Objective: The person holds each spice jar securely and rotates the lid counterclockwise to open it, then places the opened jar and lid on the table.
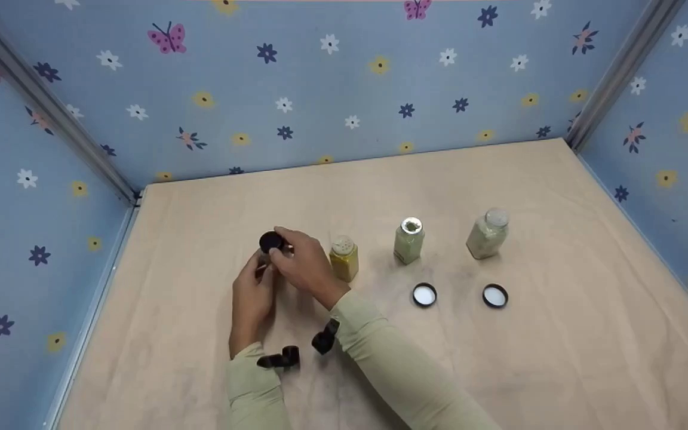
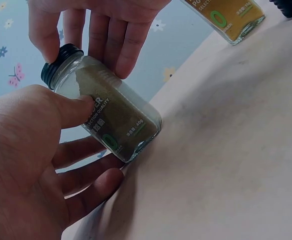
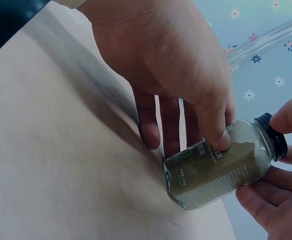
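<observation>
My left hand (image 1: 253, 298) grips the body of a square glass spice jar (image 2: 123, 112) of brownish-green powder, its thumb across the label. The jar is tilted, with a black lid (image 1: 271, 242) on its neck. My right hand (image 1: 307, 263) pinches the lid's rim, the thumb on its near side. Some of the right fingers pass behind the jar in the left wrist view. Just right of the hands stands a jar of yellow powder (image 1: 345, 263), its perforated shaker top uncovered.
Farther right stand a jar with green contents and a silvery rim (image 1: 408, 245) and a pale green jar (image 1: 487, 236). In front of them lie two black lids, a left one (image 1: 424, 295) and a right one (image 1: 495, 295), white insides up. Patterned walls (image 1: 344, 77) enclose the cloth-covered table (image 1: 200, 227).
</observation>
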{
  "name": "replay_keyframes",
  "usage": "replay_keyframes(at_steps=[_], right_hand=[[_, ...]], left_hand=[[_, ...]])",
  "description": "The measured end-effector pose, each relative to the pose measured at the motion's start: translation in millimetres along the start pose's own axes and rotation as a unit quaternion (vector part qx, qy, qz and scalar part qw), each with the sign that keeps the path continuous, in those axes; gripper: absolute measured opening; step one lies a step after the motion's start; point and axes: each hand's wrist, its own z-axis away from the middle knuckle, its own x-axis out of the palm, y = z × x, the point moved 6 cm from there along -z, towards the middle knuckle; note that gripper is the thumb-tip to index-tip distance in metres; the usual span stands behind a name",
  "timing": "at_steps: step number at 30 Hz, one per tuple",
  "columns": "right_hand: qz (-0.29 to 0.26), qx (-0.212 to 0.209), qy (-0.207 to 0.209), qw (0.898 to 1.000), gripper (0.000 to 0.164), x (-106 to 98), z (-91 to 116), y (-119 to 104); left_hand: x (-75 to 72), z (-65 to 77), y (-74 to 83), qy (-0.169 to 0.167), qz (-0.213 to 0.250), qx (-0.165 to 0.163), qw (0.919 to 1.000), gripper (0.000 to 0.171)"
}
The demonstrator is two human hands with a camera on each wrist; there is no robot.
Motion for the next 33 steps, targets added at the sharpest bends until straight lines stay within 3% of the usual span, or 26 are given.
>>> replay_keyframes(at_steps=[6, 15, 26, 33], right_hand=[[-0.011, -0.001, 0.009, 1.0, 0.045, -0.1, 1.2, 2.0], [-0.044, 0.013, 0.02, 0.999, 0.024, -0.4, 1.0, 4.3], [-0.068, -0.002, 0.012, 0.998, 0.025, 0.1, 0.0, 2.0], [-0.038, -0.001, 0.003, 0.999, 0.038, 1.4, 0.9, 2.0]], left_hand=[[0.7, 1.4, -0.9, -0.008, 0.005, -0.01, 0.9999, 0.046], [1.0, 0.1, -1.0, -0.007, 0.006, -0.003, 0.9999, 0.046], [0.2, -2.5, -0.8, -0.006, -0.014, 0.0, 0.9999, 0.048], [0.0, -2.0, -1.7, -0.001, -0.019, -0.016, 0.9997, 0.048]])
